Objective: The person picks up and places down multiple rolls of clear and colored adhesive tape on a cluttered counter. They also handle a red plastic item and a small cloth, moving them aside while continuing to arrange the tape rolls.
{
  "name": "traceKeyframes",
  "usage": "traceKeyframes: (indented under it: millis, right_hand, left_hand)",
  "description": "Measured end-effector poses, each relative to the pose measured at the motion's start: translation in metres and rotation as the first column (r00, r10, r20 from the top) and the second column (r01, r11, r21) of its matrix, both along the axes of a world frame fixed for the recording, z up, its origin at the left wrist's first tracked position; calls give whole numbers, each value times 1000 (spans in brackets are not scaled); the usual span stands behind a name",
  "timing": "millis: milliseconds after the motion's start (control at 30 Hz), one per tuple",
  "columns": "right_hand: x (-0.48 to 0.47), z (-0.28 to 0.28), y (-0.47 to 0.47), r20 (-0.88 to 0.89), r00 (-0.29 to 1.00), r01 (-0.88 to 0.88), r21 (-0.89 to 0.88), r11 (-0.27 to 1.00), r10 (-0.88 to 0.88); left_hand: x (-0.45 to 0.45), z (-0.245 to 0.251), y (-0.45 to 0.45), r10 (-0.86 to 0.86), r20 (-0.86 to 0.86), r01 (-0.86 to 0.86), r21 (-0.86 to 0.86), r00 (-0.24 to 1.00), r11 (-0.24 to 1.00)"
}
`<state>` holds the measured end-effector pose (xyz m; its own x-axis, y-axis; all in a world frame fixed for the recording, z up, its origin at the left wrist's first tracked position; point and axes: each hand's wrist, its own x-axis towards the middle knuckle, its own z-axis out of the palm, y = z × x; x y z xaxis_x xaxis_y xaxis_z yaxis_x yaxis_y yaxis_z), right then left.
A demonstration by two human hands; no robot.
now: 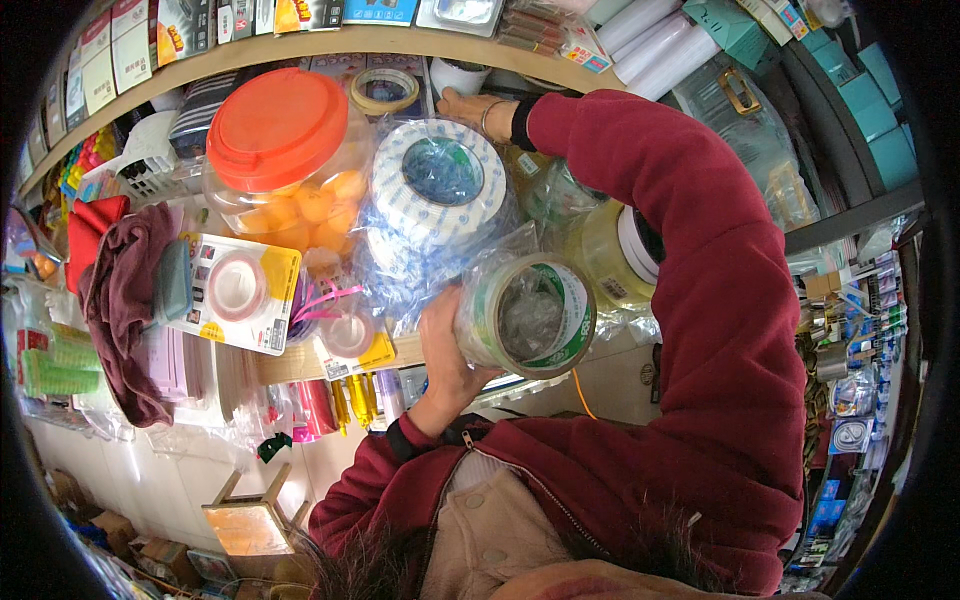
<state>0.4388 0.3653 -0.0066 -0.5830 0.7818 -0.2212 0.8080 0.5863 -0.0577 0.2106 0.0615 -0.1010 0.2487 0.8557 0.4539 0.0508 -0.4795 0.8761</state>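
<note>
My left hand (444, 356) grips the side of a plastic-wrapped stack of clear packing tape (585, 322), whose green-and-white printed core faces up. My right hand (474, 111) reaches to the back of the shelf, beneath the upper board. Its fingers are beside a white round object (456, 76) with a dark top; whether they hold it is not clear. Between my hands stands a bagged stack of white tape rolls (390, 169) with blue print. More yellowish tape rolls (611, 255) in plastic lie under my right forearm. A beige tape roll (384, 91) rests at the back.
A clear jar with an orange lid (277, 127) holds orange balls. Carded tapes (238, 289) and a maroon cloth (131, 300) lie at the left. Boxed goods line the upper wooden shelf (375, 41). A wooden stool (251, 525) stands on the floor.
</note>
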Motion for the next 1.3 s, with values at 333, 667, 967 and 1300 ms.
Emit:
traceKeyframes:
  millis: [333, 667, 967, 1300]
  right_hand:
    - [-5, 28, -1, 317, 939, -144, 5, 990, 135]
    - [48, 143, -55, 86, 979, 202, -465, 862, -184]
    - [105, 86, -55, 394, 883, 454, -574, 681, -257]
    - [76, 97, -68, 301, 783, 595, -620, 512, -544]
  left_hand:
    - [0, 12, -3, 59, 58, -64, 84, 997, 994]
    - [-2, 19, 0, 72, 100, -83, 102, 992, 991]
    - [-1, 19, 2, 65, 133, -81, 124, 989, 989]
    - [1, 17, 1, 87, 98, -99, 129, 991, 987]
